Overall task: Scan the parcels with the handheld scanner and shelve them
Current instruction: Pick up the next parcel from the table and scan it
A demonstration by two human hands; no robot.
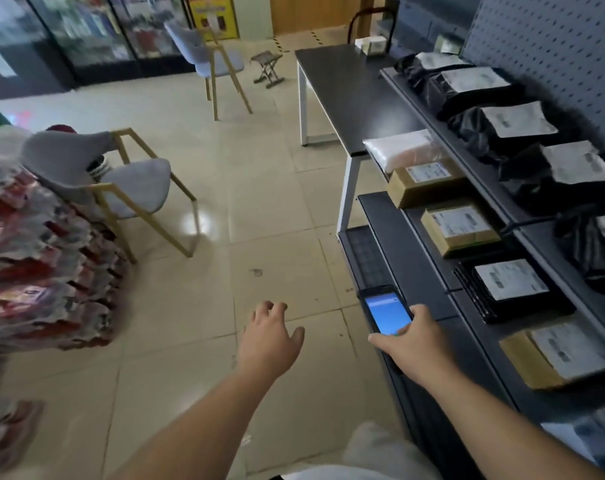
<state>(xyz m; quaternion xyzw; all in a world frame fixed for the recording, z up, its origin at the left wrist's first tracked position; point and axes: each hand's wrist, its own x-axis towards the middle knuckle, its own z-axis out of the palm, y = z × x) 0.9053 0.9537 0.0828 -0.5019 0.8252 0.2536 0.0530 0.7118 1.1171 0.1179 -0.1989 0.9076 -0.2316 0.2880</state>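
Head view looks down over your two bare arms, reaching out above the tiled floor (259, 209). Your right hand (412, 344) grips the handheld scanner (386, 311) at about four o'clock, fingers and thumb curled round its lower end, its blue screen lit and facing up. The scanner sits over the front edge of the dark shelf unit (408, 258). Your left hand (270, 337) hovers at six o'clock over the floor, holding nothing, fingers loosely bent and spread.

Parcels fill the shelves from one to four o'clock. On the upper shelf, black bag parcels (516, 133) lie in a row, each with a white label. On the lower shelf lie a white bag parcel (401, 150), two brown box parcels (429, 185), a black flat parcel (512, 289) and a brown envelope parcel (554, 355), labels up.

Grey chairs (121, 181) stand at ten and twelve o'clock, and a dark table (346, 84) at one o'clock.
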